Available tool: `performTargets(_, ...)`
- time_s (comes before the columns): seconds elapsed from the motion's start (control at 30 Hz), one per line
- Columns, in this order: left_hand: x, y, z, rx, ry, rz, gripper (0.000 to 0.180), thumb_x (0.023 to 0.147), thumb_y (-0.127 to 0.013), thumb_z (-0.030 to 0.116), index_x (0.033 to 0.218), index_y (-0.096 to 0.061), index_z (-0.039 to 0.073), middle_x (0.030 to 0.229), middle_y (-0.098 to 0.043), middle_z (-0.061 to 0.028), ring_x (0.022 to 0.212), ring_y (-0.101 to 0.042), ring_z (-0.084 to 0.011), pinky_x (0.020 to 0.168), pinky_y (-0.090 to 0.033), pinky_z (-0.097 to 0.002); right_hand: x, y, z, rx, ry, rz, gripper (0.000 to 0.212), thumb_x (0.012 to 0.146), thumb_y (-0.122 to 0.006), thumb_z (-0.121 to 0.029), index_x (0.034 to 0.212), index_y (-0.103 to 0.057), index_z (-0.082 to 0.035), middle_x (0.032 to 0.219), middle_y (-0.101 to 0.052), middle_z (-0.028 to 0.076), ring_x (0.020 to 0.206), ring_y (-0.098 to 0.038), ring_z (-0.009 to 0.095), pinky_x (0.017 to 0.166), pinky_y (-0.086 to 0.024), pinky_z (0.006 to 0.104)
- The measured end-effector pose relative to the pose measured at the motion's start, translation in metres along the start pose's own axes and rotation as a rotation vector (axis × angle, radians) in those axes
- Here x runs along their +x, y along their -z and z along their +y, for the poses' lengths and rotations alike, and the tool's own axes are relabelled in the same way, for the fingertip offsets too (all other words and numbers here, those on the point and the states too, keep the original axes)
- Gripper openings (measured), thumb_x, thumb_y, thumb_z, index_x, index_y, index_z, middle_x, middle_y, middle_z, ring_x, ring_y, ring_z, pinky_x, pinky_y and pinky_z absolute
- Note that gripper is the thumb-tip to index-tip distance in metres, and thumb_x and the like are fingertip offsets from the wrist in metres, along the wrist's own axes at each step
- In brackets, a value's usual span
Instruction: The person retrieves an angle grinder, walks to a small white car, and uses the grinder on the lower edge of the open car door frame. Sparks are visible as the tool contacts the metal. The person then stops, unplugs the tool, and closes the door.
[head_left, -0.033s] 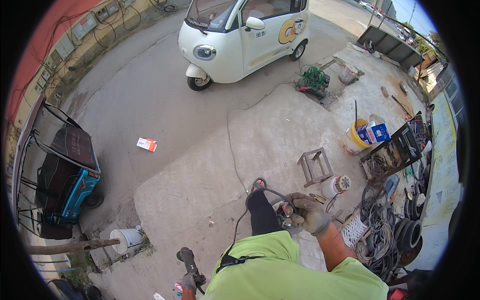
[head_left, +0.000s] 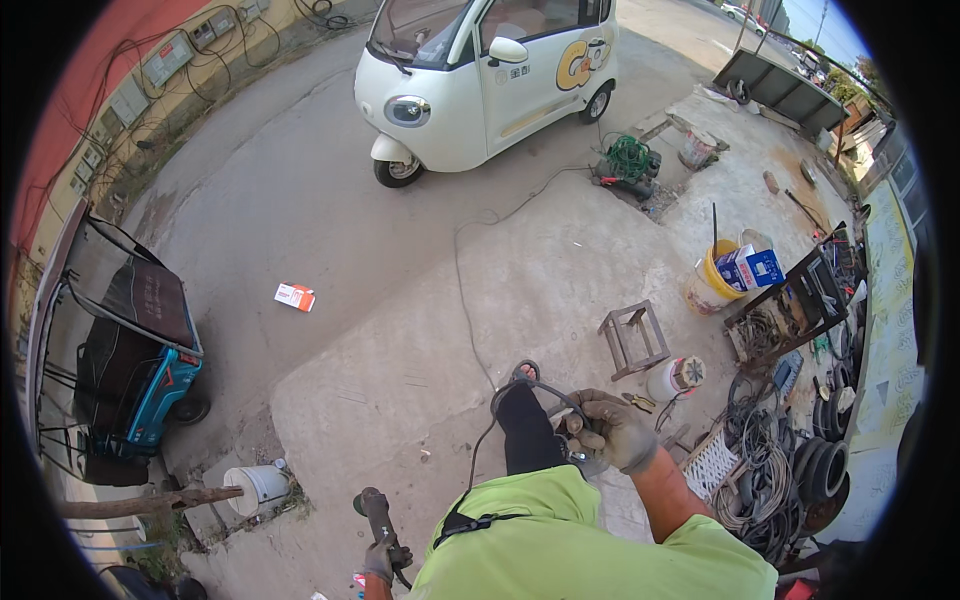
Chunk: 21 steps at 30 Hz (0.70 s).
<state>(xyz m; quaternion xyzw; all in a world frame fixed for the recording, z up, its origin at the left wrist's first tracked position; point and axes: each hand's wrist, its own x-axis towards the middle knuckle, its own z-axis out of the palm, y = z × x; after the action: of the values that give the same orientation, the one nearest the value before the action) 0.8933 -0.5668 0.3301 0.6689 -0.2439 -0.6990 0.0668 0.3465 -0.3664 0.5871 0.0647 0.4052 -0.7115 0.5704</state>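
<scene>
My left hand [head_left: 381,558], in a grey glove, hangs low at the left of my body and grips an angle grinder [head_left: 376,512]. The grinder's green-rimmed head points away from me. My gloved right hand [head_left: 612,432] is raised in front of my right side, its fingers curled around a black cable [head_left: 545,385]. The cable loops over from near my sandalled foot [head_left: 525,371] into that hand. Whatever else lies between those fingers is hidden. Below the right hand, a partly covered metal object rests near my leg; its kind is unclear.
A small metal stool frame [head_left: 634,340], a white bucket [head_left: 676,378] and pliers [head_left: 638,402] sit to the right. Beyond them stand a yellow bucket [head_left: 715,280] and coiled cables [head_left: 760,490]. A white three-wheeler [head_left: 470,90] is parked ahead, a blue tricycle [head_left: 150,390] at left.
The view has shifted slightly, and my foot appears a little farther right. Both hands keep nearly the same place and hold.
</scene>
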Motion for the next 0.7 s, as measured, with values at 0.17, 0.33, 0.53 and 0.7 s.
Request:
performTargets(0.17,0.019,-0.216,0.17,0.195,-0.236,-0.099,0.042,0.092,-0.076,0.016,0.119,-0.051,-0.003,0.09,-0.07,-0.0259,0.065,-0.074,-0.0378,0.056,-0.065,-0.0496,0.132,0.035,-0.073,0.216,-0.156,-0.084,0.026,0.104,-0.046,-0.013,0.122,-0.062,-0.003,0.094,-0.064,0.009,0.057,-0.042,0.012,0.066,-0.045,0.0325)
performTargets(0.33,0.002,-0.437,0.307,0.457,-0.371,-0.349,0.05,0.091,-0.078,0.015,0.125,-0.047,-0.005,0.092,-0.073,-0.0229,0.066,-0.075,-0.0292,0.059,-0.065,-0.0412,0.212,0.065,-0.151,0.329,-0.111,-0.053,0.026,0.102,-0.044,-0.007,0.118,-0.062,0.001,0.092,-0.063,0.012,0.063,-0.049,0.016,0.063,-0.041,0.0305)
performTargets(0.53,-0.043,-0.643,0.416,1.001,-0.579,-0.696,0.074,0.082,-0.086,0.029,0.138,-0.052,-0.006,0.105,-0.07,-0.0137,0.092,-0.071,-0.0207,0.082,-0.057,-0.0339,0.28,0.11,-0.212,0.526,-0.15,0.046,0.027,0.108,-0.044,-0.014,0.126,-0.055,0.003,0.099,-0.06,0.01,0.07,-0.054,0.019,0.087,-0.057,0.0418)
performTargets(0.7,-0.059,-0.79,0.458,1.402,-0.744,-1.049,0.086,0.081,-0.084,0.04,0.148,-0.049,-0.001,0.114,-0.07,-0.0159,0.1,-0.069,-0.0271,0.09,-0.054,-0.0372,0.335,0.138,-0.263,0.186,0.409,-0.051,0.033,0.104,-0.057,-0.016,0.133,-0.056,0.0,0.113,-0.065,0.01,0.092,-0.062,0.024,0.091,-0.055,0.0371)
